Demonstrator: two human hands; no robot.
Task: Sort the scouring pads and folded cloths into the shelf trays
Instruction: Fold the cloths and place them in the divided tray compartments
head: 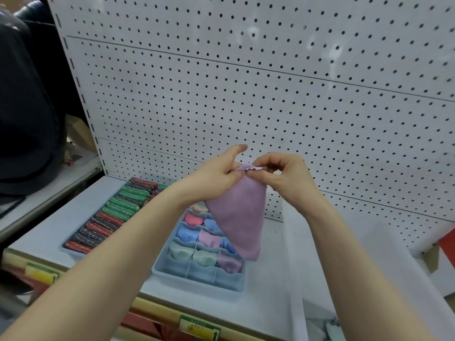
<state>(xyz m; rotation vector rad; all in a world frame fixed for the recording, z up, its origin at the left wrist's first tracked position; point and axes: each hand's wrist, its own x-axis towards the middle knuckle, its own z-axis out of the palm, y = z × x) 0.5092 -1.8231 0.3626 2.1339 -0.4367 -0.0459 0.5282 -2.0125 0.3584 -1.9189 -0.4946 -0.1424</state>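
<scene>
Both hands were raised in front of the white pegboard (270, 82), holding a lilac ribbed cloth (240, 217) by its top edge. The left hand (216, 172) pinched the frilled hem between thumb and curled fingers, its forefinger pointing up and free; the right hand (283, 175) pinched the same hem just beside it, fingers bent in close. The cloth hung down from the two grips, tapering wider toward its lower end, which dangled over the right side of the divided tray (197, 274).

That tray — pale blue, split by thin white partitions into small cells — sat on the grey shelf (49, 230). Its visible cells each held one folded cloth: pink (193, 219) and blue (187, 233) toward the back, another lilac one (209, 237) in the middle, two mint green ones (181, 251) in the nearer row and a lilac one (230, 263) at the right. The front row of cells showed no cloth. The hanging cloth hid part of the right column.

To the left lay a second, long tray (71, 248) packed with scouring pads (115, 212) set on edge in a single file — red, dark and green, all glittery. A clear plastic bin (293, 267) stood at the right, its contents too blurred to make out. Yellow and green price labels (199, 327) ran along the shelf's front edge.
</scene>
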